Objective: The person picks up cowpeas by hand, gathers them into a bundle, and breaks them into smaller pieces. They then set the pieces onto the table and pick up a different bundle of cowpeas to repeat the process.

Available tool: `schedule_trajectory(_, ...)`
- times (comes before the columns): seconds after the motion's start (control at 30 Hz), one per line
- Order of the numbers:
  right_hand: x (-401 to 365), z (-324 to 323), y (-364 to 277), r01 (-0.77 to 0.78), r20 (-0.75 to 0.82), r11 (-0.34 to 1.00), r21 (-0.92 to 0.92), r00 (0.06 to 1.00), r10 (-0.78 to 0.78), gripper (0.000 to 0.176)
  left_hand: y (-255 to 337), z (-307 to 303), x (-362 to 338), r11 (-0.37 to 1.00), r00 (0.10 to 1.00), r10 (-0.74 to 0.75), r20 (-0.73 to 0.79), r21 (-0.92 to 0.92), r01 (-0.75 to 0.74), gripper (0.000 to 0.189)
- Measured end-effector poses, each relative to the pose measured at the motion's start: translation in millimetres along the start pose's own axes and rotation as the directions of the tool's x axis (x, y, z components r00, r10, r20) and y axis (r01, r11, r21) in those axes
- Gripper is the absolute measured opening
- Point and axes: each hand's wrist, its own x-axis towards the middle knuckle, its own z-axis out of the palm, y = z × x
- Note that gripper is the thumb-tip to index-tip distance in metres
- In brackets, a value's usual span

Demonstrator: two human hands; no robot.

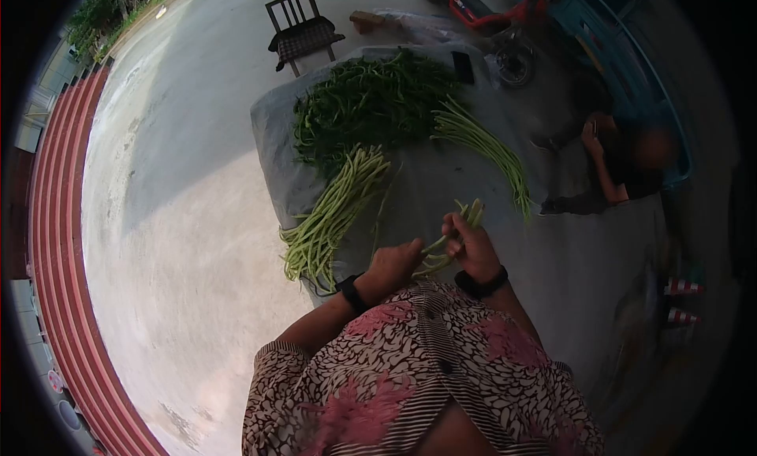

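Several long green beans [435,259] run between my two hands, close to my body. My right hand [471,247] is closed around them, with their ends sticking up past the fingers. My left hand [397,264] is closed on the same beans further along. A thick pile of long beans [335,215] lies on the grey sheet [276,164], beyond my left hand. A smaller bundle of long beans [493,152] lies at the right of the sheet. Dark green peppers [371,101] are heaped at its far side.
A dark phone-like object [463,67] lies by the peppers. Behind stands a chair [301,32]. A person [623,156] sits at the right, near a blue cart [646,70] and a red vehicle [481,11]. Red steps [63,243] run along the left.
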Motion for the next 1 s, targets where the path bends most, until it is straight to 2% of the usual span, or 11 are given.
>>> schedule_trajectory(0.07,-5,1,2,0.102,-0.021,0.992,-0.075,0.994,-0.104,0.031,-1,6,1,1.000,0.999,0.007,0.035,-0.004,-0.006,0.018)
schedule_trajectory(0.17,-9,-14,0,0.174,0.013,0.948,-0.265,0.984,-0.177,0.036,-4,18,2,0.999,0.997,0.029,0.069,-0.038,-0.026,0.017)
schedule_trajectory(0.27,-23,-10,-13,0.255,-0.128,0.883,-0.393,0.936,-0.327,0.041,-15,27,0,0.994,0.996,0.065,0.067,-0.088,-0.059,0.018)
schedule_trajectory(0.33,-31,-11,-22,0.338,-0.191,0.853,-0.398,0.879,-0.438,0.041,-19,25,-3,0.992,0.995,0.092,0.046,-0.090,-0.087,0.016)
schedule_trajectory(0.43,-44,-23,-39,0.405,-0.252,0.810,-0.424,0.806,-0.535,0.038,-47,48,-6,0.997,0.988,-0.069,0.137,-0.016,0.072,0.020)
schedule_trajectory(0.53,-56,-34,-58,0.502,-0.285,0.737,-0.453,0.702,-0.653,0.037,-69,61,-14,0.999,0.988,-0.041,0.147,0.003,0.041,0.020)
schedule_trajectory(0.6,-68,-35,-76,0.548,-0.306,0.685,-0.480,0.627,-0.717,0.037,-98,74,-26,0.993,0.968,-0.100,0.229,0.087,0.082,0.020)
schedule_trajectory(0.7,-82,-44,-96,0.596,-0.238,0.652,-0.469,0.625,-0.743,0.037,-123,79,-40,0.977,0.933,-0.176,0.313,0.171,0.127,0.020)
schedule_trajectory(0.83,-88,-31,-96,0.535,-0.291,0.665,-0.520,0.621,-0.727,0.037,-180,114,-37,0.973,0.909,-0.217,0.356,0.151,0.174,0.022)
schedule_trajectory(0.93,-88,-25,-81,0.443,-0.336,0.690,-0.573,0.640,-0.690,0.039,-177,108,-15,0.958,0.913,-0.281,0.295,0.143,0.248,0.021)
schedule_trajectory(1.0,-87,-16,-71,0.384,-0.413,0.735,-0.560,0.640,-0.648,0.041,-184,108,4,0.981,0.969,-0.186,0.164,0.085,0.174,0.029)
